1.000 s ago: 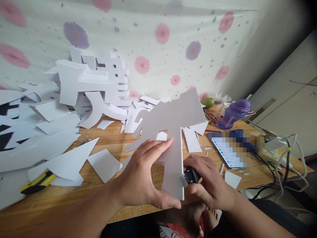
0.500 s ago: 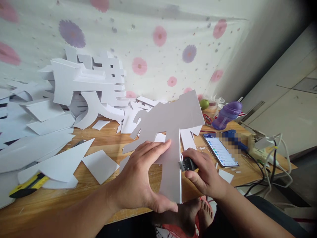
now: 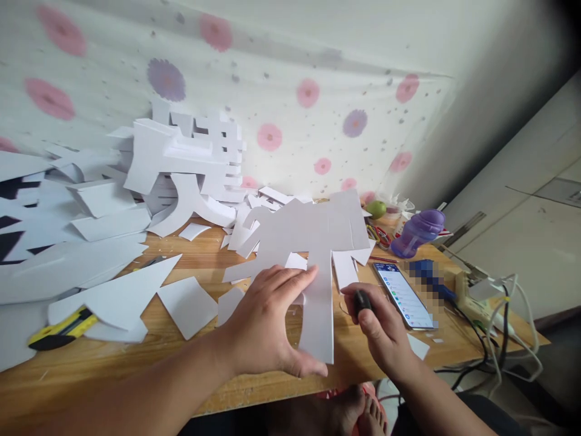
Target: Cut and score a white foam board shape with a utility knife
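Observation:
My left hand [image 3: 267, 324] grips the long lower leg of a white foam board cutout [image 3: 313, 227], with the thumb at its lower end and the fingers spread along its face. The cutout lies at a slant over the table, and its lower end reaches the front edge. To its right, my right hand [image 3: 379, 321] is closed around a small black tool [image 3: 362, 300], apart from the board's right edge. The tool's working end is mostly hidden by the fingers. A thin pale curl shows beside these fingers.
A yellow utility knife [image 3: 63, 330] lies at left among white board pieces [image 3: 188, 307]. Behind stands a white assembled model [image 3: 177, 151]. At right are a phone [image 3: 403, 297], a purple bottle [image 3: 417, 233], a blurred blue tool [image 3: 422, 272], scissors [image 3: 380, 236] and a power strip with cables [image 3: 481, 306].
My right hand with the black tool has come away from the board's right edge, moving to the right. The board has tipped flatter. The camera view has shifted slightly.

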The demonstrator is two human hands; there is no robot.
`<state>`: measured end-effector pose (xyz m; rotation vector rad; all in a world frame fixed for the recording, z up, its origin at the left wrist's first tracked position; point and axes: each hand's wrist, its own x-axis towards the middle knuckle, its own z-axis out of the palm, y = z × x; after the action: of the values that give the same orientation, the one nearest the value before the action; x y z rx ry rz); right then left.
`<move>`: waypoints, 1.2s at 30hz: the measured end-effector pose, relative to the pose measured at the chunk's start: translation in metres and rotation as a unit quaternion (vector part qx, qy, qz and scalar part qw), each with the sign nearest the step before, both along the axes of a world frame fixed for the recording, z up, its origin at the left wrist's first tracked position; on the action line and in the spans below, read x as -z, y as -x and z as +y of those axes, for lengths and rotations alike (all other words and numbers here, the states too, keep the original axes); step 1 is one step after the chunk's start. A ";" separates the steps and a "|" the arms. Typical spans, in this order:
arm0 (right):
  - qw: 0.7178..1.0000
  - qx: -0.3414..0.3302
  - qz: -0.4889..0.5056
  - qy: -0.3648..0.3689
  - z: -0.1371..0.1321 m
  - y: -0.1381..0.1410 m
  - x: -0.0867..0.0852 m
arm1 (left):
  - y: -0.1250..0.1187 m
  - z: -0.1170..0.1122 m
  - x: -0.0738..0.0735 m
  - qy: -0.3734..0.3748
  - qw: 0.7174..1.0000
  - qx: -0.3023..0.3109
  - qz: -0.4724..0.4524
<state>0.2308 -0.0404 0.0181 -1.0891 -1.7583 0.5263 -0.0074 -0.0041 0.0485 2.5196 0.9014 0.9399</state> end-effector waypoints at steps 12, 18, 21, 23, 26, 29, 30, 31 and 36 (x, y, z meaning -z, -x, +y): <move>0.984 0.002 0.078 0.162 -0.001 0.013 -0.007 | 0.000 0.006 0.005 -0.184 0.980 -0.032 0.071; 0.994 -0.028 -0.073 0.070 -0.003 0.009 -0.013 | 0.006 0.001 0.006 -0.094 0.993 -0.018 0.063; 0.994 -0.044 -0.095 0.043 -0.003 0.010 -0.016 | 0.010 -0.003 0.005 -0.028 0.999 -0.001 0.046; 0.993 -0.045 -0.106 0.023 -0.003 0.011 -0.018 | 0.011 -0.005 0.004 0.010 0.999 0.005 0.031; 0.992 -0.027 -0.126 0.002 -0.002 0.012 -0.019 | 0.010 -0.009 0.004 0.054 0.998 0.015 0.000; 0.988 -0.003 -0.154 -0.016 0.000 0.014 -0.020 | 0.008 -0.012 0.003 0.068 0.997 0.027 -0.025; 0.986 0.005 -0.162 -0.027 0.001 0.014 -0.019 | 0.008 -0.013 0.002 0.069 0.997 0.032 -0.029; 0.985 0.013 -0.170 -0.038 0.002 0.015 -0.018 | 0.007 -0.014 0.001 0.068 0.997 0.034 -0.030; 0.979 0.063 -0.185 -0.056 0.011 0.015 -0.012 | 0.006 -0.016 -0.003 0.016 0.999 0.040 -0.011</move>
<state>0.2161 -0.0294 0.0297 -1.2682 -1.9922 0.1490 -0.0130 -0.0198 0.0516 2.4930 0.7975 0.9204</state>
